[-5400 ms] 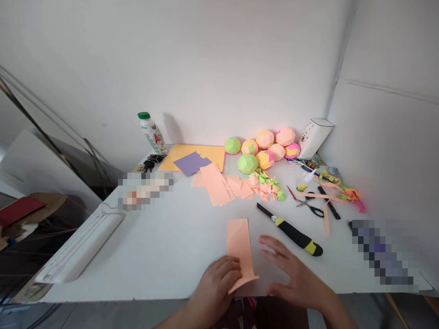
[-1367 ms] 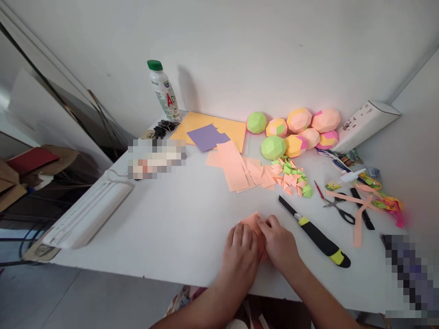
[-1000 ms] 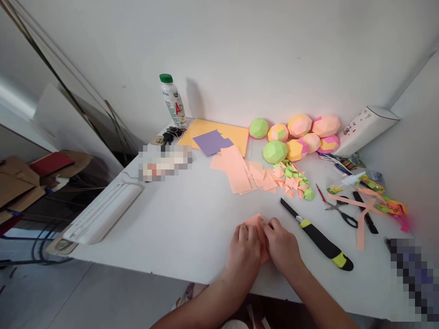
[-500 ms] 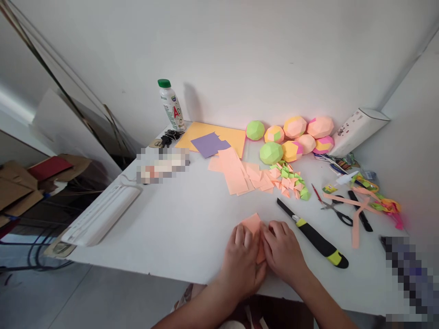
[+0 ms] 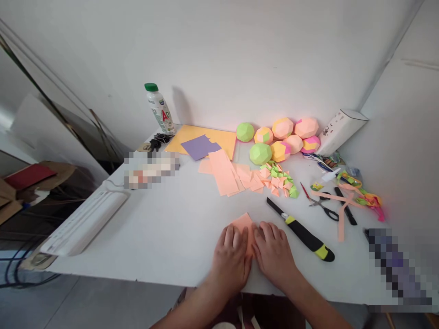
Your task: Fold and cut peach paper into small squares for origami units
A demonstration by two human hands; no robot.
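A piece of peach paper (image 5: pixel 244 221) lies on the white table under my two hands, near its front edge. My left hand (image 5: pixel 230 256) presses down on it with curled fingers and covers its left part. At the paper's right edge, my right hand (image 5: pixel 274 250) pinches or creases it with bent fingers. Whether the sheet is folded beneath them is mostly hidden. To the right lies a black and yellow utility knife (image 5: pixel 305 235), its dark blade out. Beyond my hands are peach paper strips (image 5: pixel 224 173) and a pile of small folded peach and green pieces (image 5: pixel 279 178).
Faceted paper balls (image 5: pixel 260 153) sit by the wall beside a white box (image 5: pixel 343 130). Scissors (image 5: pixel 324 206) and paper scraps lie at right. Purple paper (image 5: pixel 199 146) rests on a yellow sheet (image 5: pixel 185 132) near a bottle (image 5: pixel 160 112). A long white device (image 5: pixel 85 224) lies at left.
The view has turned slightly, so everything sits further left. My right thumb and fingers have shifted along the paper's right edge; both hands stay on the paper.
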